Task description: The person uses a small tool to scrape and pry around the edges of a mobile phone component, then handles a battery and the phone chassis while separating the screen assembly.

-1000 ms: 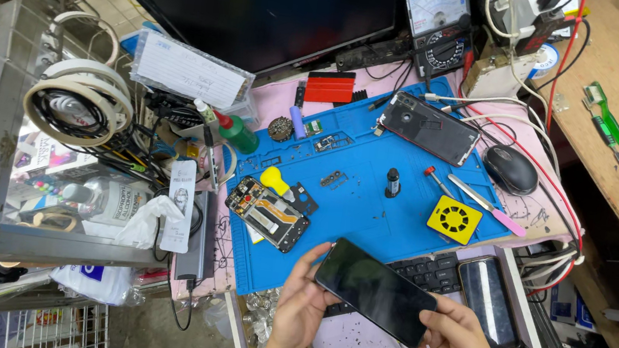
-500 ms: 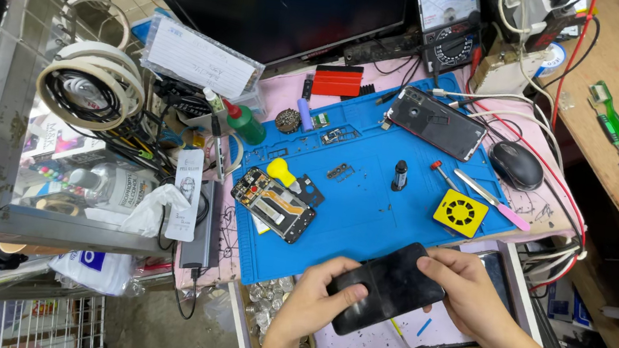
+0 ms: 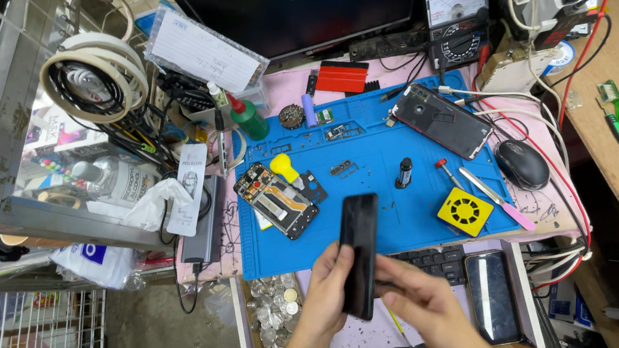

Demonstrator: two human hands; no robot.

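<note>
Black and glossy, a phone (image 3: pixel 359 252) stood almost upright at 6 o'clock of the view, over the near edge of the blue mat (image 3: pixel 380 175). Held between both hands: left hand (image 3: pixel 327 288) wrapped around the lower left edge with fingers closed on it, right hand (image 3: pixel 420 299) pinching the right edge from 4 o'clock, thumb toward the glass. Probably turned on its long side like this to look along the edge, though the reason cannot be read for sure.

At 9 o'clock of the phone, just beside, an opened phone body (image 3: pixel 276 200) lying flat with its inner parts up, a yellow pick (image 3: pixel 283 167) touching its top end. At 1 o'clock, well apart, another phone without back cover (image 3: pixel 442 120) resting flat near the far edge of the mat. At 2 o'clock a yellow square with a round grille (image 3: pixel 465 211), and near it a small black bottle (image 3: pixel 403 173) standing upright. At 3 o'clock a dark phone (image 3: pixel 493 296) laid face up beside a keyboard (image 3: pixel 436 262), partly hidden under the mat edge. At 7 o'clock a tray of coins (image 3: pixel 272 315), close below the left hand. Far at 11 o'clock a green bottle with red tip (image 3: pixel 248 118), tilted. Black mouse (image 3: pixel 521 164) at 2 o'clock, off the mat.
</note>
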